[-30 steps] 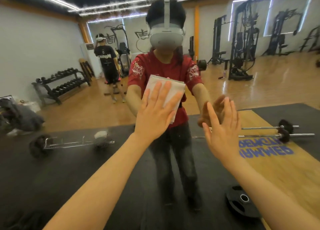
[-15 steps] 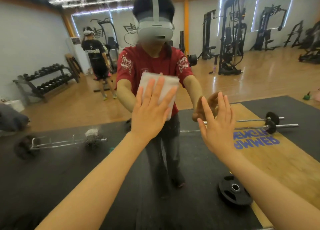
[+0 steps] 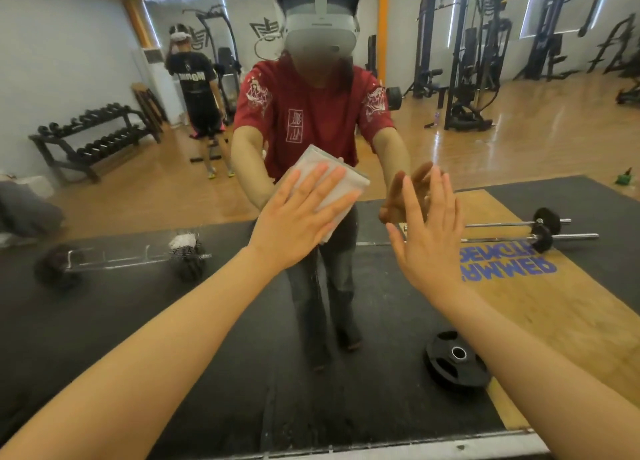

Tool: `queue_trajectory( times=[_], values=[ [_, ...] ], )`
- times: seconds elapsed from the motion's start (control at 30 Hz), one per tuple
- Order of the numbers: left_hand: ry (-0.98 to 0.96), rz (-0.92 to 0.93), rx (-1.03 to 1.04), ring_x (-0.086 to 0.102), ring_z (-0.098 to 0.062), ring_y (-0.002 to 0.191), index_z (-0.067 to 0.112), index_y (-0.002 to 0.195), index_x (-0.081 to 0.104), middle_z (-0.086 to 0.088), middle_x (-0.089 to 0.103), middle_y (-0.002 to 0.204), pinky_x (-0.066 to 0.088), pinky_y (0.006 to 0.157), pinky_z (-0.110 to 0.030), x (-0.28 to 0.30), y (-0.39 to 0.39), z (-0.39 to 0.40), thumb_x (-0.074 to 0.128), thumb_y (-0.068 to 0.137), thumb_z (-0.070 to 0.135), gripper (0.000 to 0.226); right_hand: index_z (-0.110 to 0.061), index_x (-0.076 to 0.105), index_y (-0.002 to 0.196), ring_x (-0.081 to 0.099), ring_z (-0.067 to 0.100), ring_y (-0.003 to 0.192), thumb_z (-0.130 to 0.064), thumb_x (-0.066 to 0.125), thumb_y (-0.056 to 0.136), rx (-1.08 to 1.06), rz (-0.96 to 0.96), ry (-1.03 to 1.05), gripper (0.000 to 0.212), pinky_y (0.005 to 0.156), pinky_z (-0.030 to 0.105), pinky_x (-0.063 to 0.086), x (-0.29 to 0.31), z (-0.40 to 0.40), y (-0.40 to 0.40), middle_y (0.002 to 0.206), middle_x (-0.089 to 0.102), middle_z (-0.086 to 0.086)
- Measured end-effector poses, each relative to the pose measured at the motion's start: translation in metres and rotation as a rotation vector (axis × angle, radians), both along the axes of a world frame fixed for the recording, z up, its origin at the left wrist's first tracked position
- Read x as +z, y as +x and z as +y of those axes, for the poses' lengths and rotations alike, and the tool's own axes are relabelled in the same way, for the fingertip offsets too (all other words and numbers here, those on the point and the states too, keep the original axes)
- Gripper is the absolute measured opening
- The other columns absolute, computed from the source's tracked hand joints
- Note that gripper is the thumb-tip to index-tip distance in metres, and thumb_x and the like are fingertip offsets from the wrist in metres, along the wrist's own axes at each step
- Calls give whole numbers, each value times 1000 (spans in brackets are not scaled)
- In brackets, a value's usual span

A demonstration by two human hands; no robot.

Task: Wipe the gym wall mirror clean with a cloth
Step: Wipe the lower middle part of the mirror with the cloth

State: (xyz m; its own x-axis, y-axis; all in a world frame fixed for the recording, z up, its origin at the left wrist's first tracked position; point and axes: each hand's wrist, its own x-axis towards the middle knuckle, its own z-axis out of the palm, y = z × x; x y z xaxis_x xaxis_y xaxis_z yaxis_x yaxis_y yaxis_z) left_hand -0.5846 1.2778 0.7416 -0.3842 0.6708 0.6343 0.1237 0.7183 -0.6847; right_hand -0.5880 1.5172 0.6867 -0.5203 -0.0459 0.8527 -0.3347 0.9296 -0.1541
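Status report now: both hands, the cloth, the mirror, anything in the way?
Left hand flat, pressing cloth on mirror. Right hand open, bare, at the glass. Nothing in the way.

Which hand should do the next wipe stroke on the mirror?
Left. The left hand already presses the cloth flat on the mirror; the right hand is bare, fingers straight.

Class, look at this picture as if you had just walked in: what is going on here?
A person is wiping a large gym wall mirror with a folded white cloth. The left hand presses the cloth flat against the glass with straight fingers. The right hand is open, palm at the mirror beside it, holding nothing. The glass reflects the person, barbells and a weight plate.
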Motion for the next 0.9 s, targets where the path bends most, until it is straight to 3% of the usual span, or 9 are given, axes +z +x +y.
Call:
queue_trajectory(
  times=[0.3,0.5,0.6,0.8,0.9],
  values=[
    [196,41,21,15,-36,149,31,158,17,-16,21,163,13,120,-52,36,-5,43,41,100,41,64,-14,27,155,12,40,148,-35,62,91,-65,-31,31,76,115,63,23,-12,18,-6,160,14,25],
    [42,-26,-22,13,-30,149,32,156,23,-9,16,162,-1,121,-48,-13,-8,50,47,95,39,66,-16,30,155,15,39,149,-39,47,95,-81,-18,46,67,114,59,23,-15,21,-9,160,17,25],
    [-15,-27,-42,13,-29,149,31,156,22,-8,15,162,1,121,-47,-9,-8,40,39,98,39,61,-18,30,154,18,39,148,-40,45,94,-83,-20,67,66,112,58,26,-13,25,-7,160,19,24],
    [296,40,72,8,-36,148,31,158,14,-15,10,162,8,120,-51,27,-3,26,39,98,44,67,-19,28,155,16,37,149,-42,44,95,-85,-41,85,66,112,56,25,-10,29,-5,161,17,22],
    [249,2,2,11,-36,148,30,157,19,-15,17,162,9,120,-52,15,-5,41,40,98,39,64,-18,29,155,16,37,149,-42,46,94,-86,-34,73,67,112,57,26,-11,27,-5,161,17,23]
  ],
)
